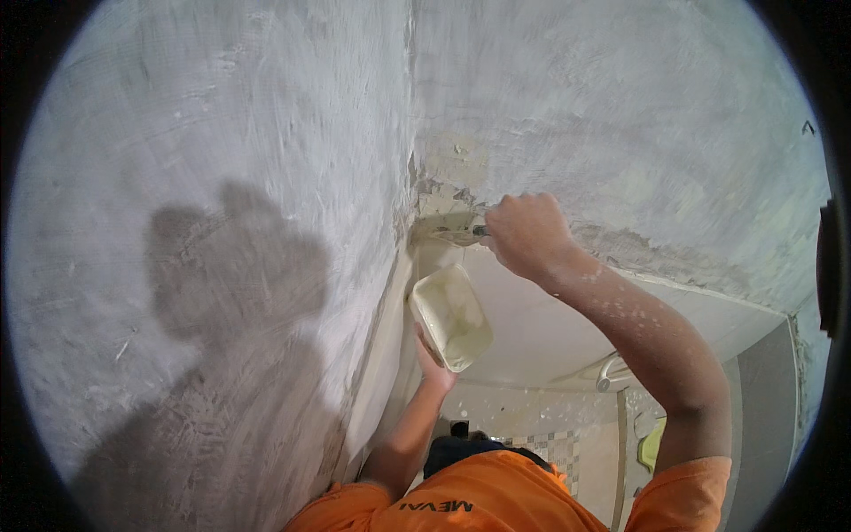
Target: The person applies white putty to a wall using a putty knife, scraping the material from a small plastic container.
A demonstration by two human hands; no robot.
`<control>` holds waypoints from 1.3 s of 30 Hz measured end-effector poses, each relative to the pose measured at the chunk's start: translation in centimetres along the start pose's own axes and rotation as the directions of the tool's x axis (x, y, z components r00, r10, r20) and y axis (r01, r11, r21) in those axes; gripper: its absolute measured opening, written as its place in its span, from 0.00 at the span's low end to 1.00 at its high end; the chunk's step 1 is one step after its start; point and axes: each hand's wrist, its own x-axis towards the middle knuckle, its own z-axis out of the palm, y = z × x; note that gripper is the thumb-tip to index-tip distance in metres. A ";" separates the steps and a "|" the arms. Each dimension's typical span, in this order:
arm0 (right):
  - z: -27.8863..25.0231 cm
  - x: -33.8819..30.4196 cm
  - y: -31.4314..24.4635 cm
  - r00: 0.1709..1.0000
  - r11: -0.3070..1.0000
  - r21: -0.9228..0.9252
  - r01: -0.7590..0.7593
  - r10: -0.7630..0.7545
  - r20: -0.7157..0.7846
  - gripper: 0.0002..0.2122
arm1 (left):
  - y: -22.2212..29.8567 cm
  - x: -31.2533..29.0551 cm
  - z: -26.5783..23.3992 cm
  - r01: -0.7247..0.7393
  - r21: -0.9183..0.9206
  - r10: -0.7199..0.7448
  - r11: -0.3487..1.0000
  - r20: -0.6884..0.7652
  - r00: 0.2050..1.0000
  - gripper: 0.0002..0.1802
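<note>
My left hand [433, 362] is wrapped round the side and underside of a pale rectangular plastic tub [452, 317]. Whitish, paste-like smears coat the inside of this tilted tub. Above it, my right hand [530, 232] is closed on a putty knife [479, 231], mostly hidden by the fist. Its blade lies against the rough lower edge of the plastered wall [612, 115], close to the inside corner. The patch there looks damp and yellowish, with broken plaster around it. Pale specks dot my right forearm.
A second plastered wall [266, 106] rises close on my left, carrying my shadow. Smooth pale panelling [550, 310] starts below the rough plaster. Lower right are a white round fitting [610, 374], a yellow-green object [651, 445] and grey tiles [767, 381]. Small mosaic tiles [545, 443] lie below.
</note>
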 end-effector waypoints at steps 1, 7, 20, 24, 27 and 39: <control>0.2 0.5 0.1 0.999 1.000 -0.009 -0.026 0.026 -0.035 0.10 | 0.2 0.1 0.3 -0.034 0.062 0.032 0.998 0.035 0.999 0.37; -0.3 1.6 1.9 0.986 0.988 -0.122 -0.095 0.077 -0.146 0.08 | 0.6 0.3 0.0 0.047 -0.147 -0.058 0.988 -0.070 0.996 0.37; -8.7 -4.7 2.0 0.964 0.942 -0.229 -0.245 0.211 -0.165 0.03 | 0.9 -0.8 2.0 0.074 -0.087 -0.086 0.993 -0.146 0.985 0.37; -4.3 -2.3 -0.4 0.997 0.997 -0.069 -0.038 0.033 -0.072 0.04 | 0.6 -0.3 0.7 0.030 -0.082 -0.042 0.996 -0.146 0.988 0.35; -0.5 0.3 -1.3 0.998 1.000 0.002 0.022 -0.022 -0.062 0.08 | 0.1 -0.1 0.4 0.011 0.044 -0.009 0.999 -0.061 0.998 0.38; 0.4 4.3 2.5 0.907 0.994 -0.049 -0.096 0.068 -0.416 0.05 | 0.8 -1.3 2.1 0.119 0.111 -0.091 0.987 -0.232 0.969 0.38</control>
